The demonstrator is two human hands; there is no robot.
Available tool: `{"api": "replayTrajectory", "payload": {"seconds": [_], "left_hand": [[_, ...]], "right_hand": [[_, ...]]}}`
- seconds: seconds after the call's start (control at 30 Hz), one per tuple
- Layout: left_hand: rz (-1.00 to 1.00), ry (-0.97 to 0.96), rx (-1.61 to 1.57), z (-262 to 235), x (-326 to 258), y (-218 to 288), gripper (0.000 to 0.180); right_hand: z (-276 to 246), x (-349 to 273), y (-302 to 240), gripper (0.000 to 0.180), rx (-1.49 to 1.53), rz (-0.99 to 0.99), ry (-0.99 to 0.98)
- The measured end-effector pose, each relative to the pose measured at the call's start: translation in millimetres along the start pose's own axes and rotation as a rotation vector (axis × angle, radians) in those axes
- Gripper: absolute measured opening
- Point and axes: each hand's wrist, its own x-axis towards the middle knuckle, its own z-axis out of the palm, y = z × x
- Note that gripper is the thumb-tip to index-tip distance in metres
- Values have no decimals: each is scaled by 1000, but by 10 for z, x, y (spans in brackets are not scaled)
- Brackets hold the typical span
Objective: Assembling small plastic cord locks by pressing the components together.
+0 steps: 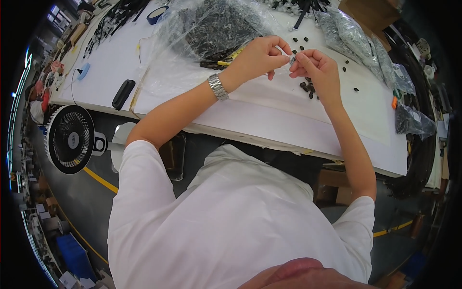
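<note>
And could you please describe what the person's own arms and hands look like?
The left hand is ungloved, with a silver link band at the wrist; the right hand is ungloved too, its wrist without one. The white sleeves are short and plain.

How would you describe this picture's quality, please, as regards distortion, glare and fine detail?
In the head view, the light strip at far left curves with the fisheye distortion; in the head view, the clear plastic sheet shows pale glare; in the head view, detail where the left hand and right hand meet is too small to make out.
</note>
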Motion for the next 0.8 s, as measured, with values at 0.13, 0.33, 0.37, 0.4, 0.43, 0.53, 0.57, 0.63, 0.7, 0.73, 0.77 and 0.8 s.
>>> {"api": "replayTrajectory", "payload": {"seconds": [0.13,0.33,0.37,0.4,0.43,0.53,0.57,0.63,0.7,0.73,0.77,0.8], "left_hand": [[-74,-40,221,-592,6,-79,15],[106,-121,1166,-1040,-149,-254,14],[132,-88,1256,-1019,-158,-266,14],[158,-54,1346,-1003,-160,-283,14],[156,-62,1350,-989,-138,-323,14],[187,-67,1470,-932,-48,-441,17],[201,-84,1486,-915,-20,-461,18],[215,-108,1508,-910,37,-445,18],[127,-125,1485,-941,101,-362,18],[123,-131,1492,-960,106,-360,18],[186,-127,1490,-982,107,-373,18],[249,-123,1486,-984,104,-384,19]], "right_hand": [[-354,12,-95,21,-235,4,18],[-532,-20,-255,22,-872,114,88],[-494,-32,-237,22,-865,117,88],[-431,-38,-225,22,-769,61,57],[-362,-47,-212,22,-672,5,30],[-149,-94,-159,19,-598,-74,-107],[-109,-106,-173,15,-590,-53,-153],[-63,-142,-144,14,-576,-102,-179],[-59,-166,-142,11,-554,-151,-218],[-66,-175,-126,11,-544,-153,-217],[-73,-185,-95,10,-546,-179,-230],[-77,-196,-61,10,-547,-205,-243]]}}
